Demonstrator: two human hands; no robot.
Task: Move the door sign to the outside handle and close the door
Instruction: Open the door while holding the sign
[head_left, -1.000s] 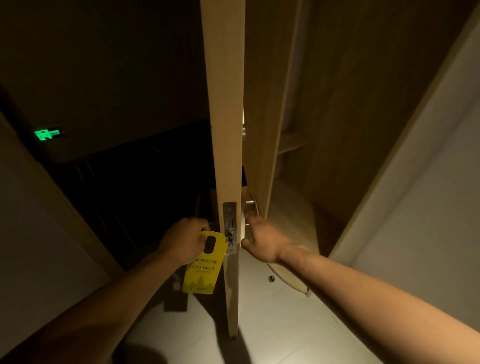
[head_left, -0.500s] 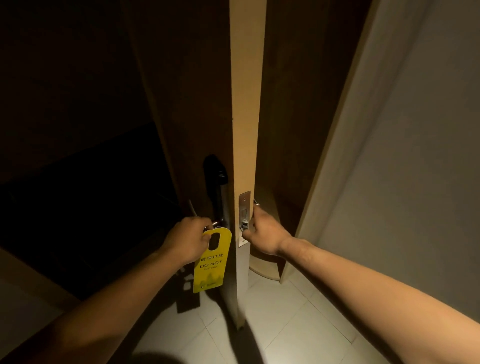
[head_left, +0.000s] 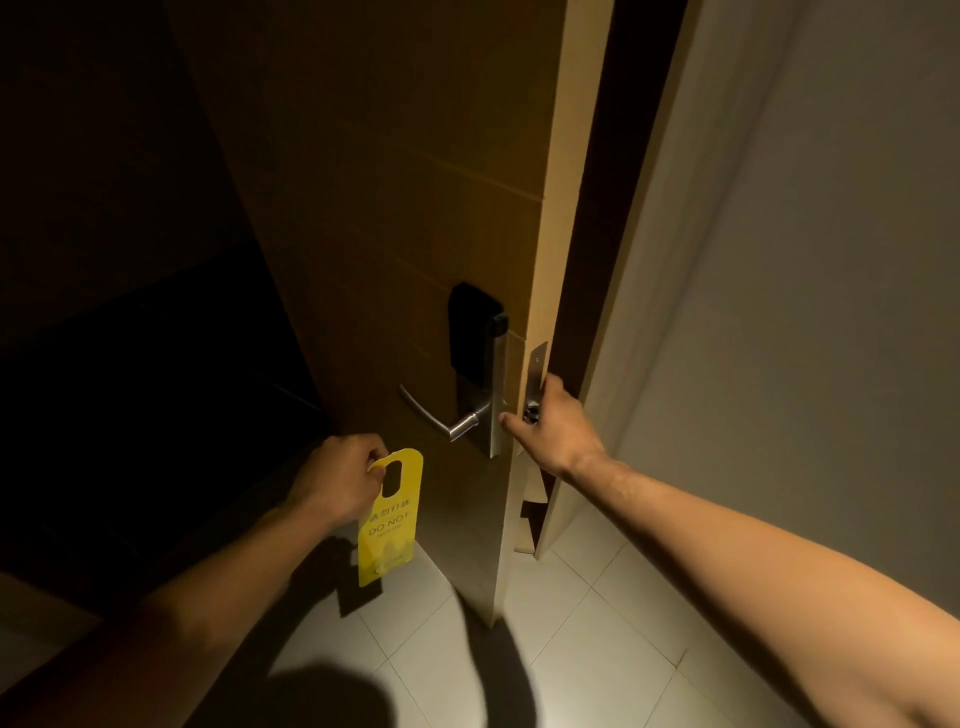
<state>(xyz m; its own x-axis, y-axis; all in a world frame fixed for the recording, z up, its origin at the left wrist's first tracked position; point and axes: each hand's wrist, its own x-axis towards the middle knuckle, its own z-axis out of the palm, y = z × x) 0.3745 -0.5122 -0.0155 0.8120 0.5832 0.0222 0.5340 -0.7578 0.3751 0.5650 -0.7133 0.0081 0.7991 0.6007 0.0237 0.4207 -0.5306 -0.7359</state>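
A yellow "DO NOT" door sign (head_left: 390, 519) hangs from my left hand (head_left: 340, 483), which pinches its top beside the hanging hole. The sign is below and left of the silver outside lever handle (head_left: 439, 415) and does not touch it. Above the lever sits a black lock reader (head_left: 470, 332) on a metal plate. The wooden door (head_left: 395, 208) stands open, its edge (head_left: 550, 234) facing me. My right hand (head_left: 558, 431) grips that edge at the metal latch plate (head_left: 535, 374), with fingers wrapped around to the hidden inner side.
A pale wall (head_left: 810, 312) and door frame (head_left: 649, 260) stand close on the right. White floor tiles (head_left: 571, 649) lie below. A dark corridor (head_left: 104, 312) fills the left. My head's shadow falls on the floor at the bottom.
The view has swung so the door's outer face and lever now show fully. My left hand with the sign has dropped below and left of the lever. My right hand still holds the door edge.
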